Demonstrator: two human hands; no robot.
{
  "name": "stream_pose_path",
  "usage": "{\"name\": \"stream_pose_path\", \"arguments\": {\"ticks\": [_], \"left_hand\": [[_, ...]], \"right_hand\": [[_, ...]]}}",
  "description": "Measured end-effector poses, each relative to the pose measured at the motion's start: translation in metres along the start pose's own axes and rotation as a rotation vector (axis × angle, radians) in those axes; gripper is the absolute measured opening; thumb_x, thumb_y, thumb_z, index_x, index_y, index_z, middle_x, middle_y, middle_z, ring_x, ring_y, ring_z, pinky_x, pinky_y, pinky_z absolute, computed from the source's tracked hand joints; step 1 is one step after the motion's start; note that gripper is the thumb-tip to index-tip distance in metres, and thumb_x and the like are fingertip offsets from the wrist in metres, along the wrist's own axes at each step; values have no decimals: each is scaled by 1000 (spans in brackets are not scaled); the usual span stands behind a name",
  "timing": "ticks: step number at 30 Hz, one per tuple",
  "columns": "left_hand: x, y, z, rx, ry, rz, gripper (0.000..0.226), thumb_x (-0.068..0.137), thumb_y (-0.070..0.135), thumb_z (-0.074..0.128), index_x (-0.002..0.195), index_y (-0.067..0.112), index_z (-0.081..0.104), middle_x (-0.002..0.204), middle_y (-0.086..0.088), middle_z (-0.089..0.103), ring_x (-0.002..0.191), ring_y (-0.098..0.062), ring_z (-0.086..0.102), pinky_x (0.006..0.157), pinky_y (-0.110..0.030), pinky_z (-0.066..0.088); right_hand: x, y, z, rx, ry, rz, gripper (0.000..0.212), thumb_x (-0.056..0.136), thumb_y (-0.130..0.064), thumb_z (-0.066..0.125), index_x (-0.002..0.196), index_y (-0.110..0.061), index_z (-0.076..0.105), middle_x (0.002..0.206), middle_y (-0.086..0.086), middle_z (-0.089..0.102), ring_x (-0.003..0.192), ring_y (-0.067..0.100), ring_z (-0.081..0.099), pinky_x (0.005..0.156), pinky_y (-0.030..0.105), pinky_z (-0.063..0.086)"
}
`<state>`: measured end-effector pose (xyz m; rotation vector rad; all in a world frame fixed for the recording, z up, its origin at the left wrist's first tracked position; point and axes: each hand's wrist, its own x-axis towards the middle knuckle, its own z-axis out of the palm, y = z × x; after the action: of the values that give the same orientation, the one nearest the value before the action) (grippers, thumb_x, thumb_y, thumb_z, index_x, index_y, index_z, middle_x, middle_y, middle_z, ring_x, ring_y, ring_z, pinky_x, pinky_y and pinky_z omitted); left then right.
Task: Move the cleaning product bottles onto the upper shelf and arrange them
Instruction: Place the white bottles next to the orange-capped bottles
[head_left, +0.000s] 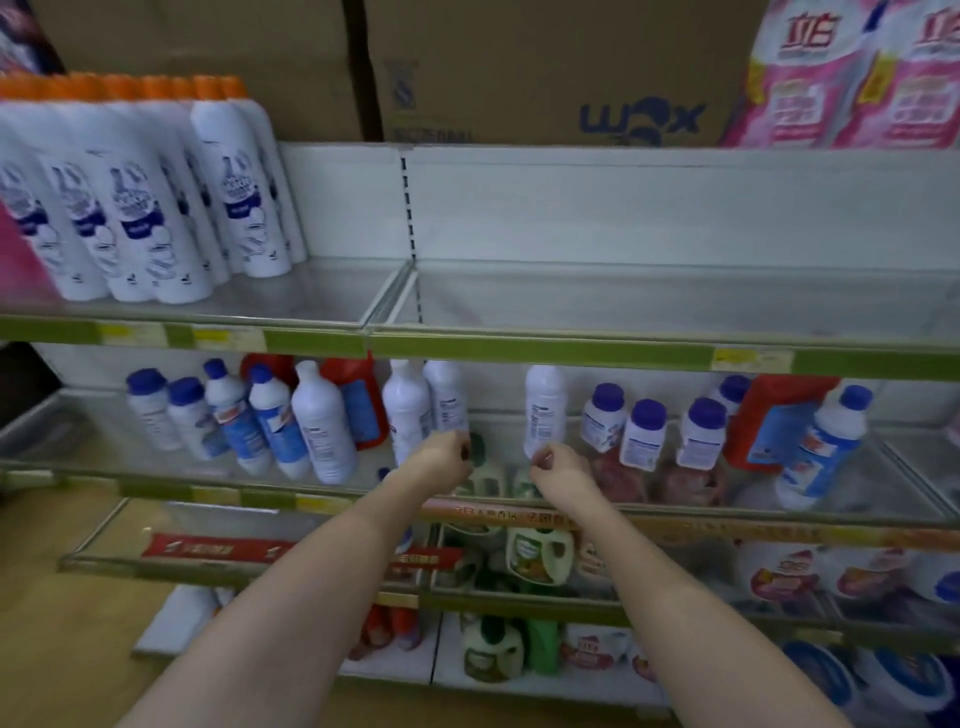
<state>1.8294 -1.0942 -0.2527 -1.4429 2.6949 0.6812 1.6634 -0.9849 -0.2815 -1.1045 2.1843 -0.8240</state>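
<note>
Both hands reach in over the front lip of the lower shelf (675, 512), fingers curled inward. The left hand (445, 457) sits at the foot of a pair of white bottles (410, 410); whether its fingers have closed on one or only curl beside the base I cannot tell. The right hand (558, 467) sits just under a single white bottle (544, 410), fingertips bent at its base, and again the grip itself is hidden.

These bottles are tall, narrow plastic with smooth printed sides, likely full of liquid, so probably fairly heavy for their width and easy to tip. A wrap round the middle of the body, below the shoulder, should hold better than a pinch at the base or cap.

On the same lower shelf, to the left of the hands, stand more blue-capped bottles (270, 421), some leaning; to the right sit squat blue-lidded jars (641, 434). Above the lower shelf, the upper shelf (649, 312) has bare floor right of a block of orange-capped spray cans (156, 197).
</note>
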Motion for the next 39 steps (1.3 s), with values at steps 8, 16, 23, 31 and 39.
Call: {"name": "stream_pose_path", "arguments": {"ticks": [8,16,23,31,39], "left_hand": [[21,-69,-23,-172,200,-203,32,98,34,58,118,10,54,115,-12,63,103,-34,62,83,-43,54],[70,-108,-52,-592,308,-96,65,87,19,74,144,13,43,134,-9,60,123,-30,56,92,-32,46],[89,-112,-62,-765,218,-74,38,88,24,75,111,-4,64,108,-23,67,108,-35,64,78,-32,50],[80,-118,-47,-598,261,104,37,91,35,70,119,11,67,113,-4,61,101,-21,59,85,-30,46],[53,-81,-38,-506,242,166,31,82,50,77,72,30,56,66,6,52,61,-10,44,56,-28,31]], "right_hand": [[40,-46,52,-16,-94,-88,11,95,-20,63,104,-24,59,104,-5,63,100,19,61,93,39,52],[76,-109,88,-34,-95,-254,11,97,-19,50,87,-21,55,84,-3,61,84,20,59,66,30,45],[119,-106,131,1,-102,-207,33,86,-19,58,118,-28,61,101,-7,70,96,16,67,84,41,59],[96,-114,148,119,-89,-111,75,81,-17,81,141,-34,40,128,-6,60,116,17,58,99,42,52],[70,-79,130,313,-39,-64,40,81,-35,73,118,-29,59,112,-5,69,104,17,64,91,44,58]]}}
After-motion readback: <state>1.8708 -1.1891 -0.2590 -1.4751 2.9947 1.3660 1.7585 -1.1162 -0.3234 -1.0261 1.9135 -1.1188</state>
